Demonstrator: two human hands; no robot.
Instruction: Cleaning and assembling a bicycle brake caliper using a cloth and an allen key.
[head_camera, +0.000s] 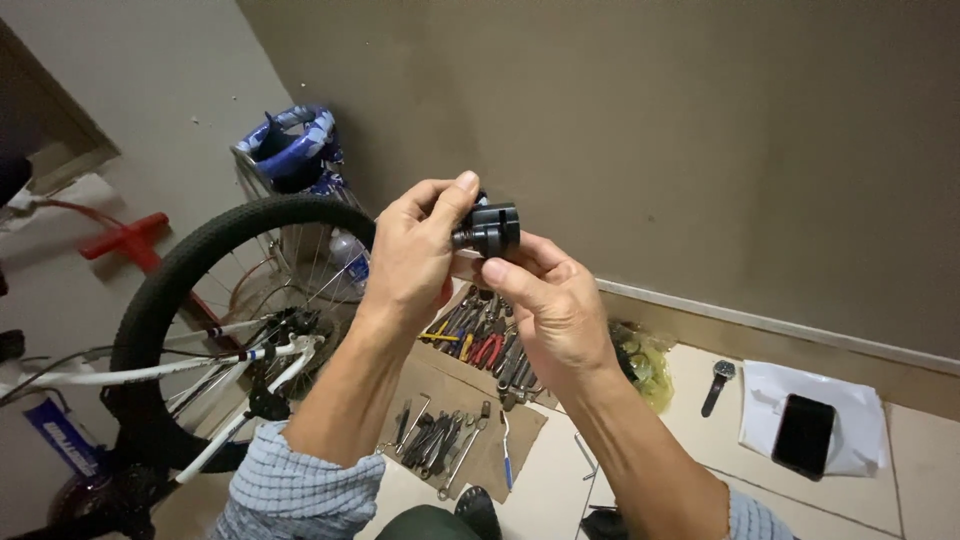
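A white bike (150, 375) is standing at the left, its rear wheel (200, 300) raised beside a blue basket (295, 150). Below the hands, a cardboard sheet (450, 385) is carrying rows of wrenches and pliers (480, 345). Farther right a phone (803, 433) is lying on white paper (860, 400), with a watch (718, 385) beside it.

The left hand (410, 260) is pinching a small black metal part (488, 228), thumb on top, fingers curled behind. The right hand (555, 300) is closing on the part from below, thumb pressing its lower edge.

The part is sitting at chest height, in front of the wall. It looks stiff, dense and fairly light, possibly greasy; gripping its flat sides seems surest.
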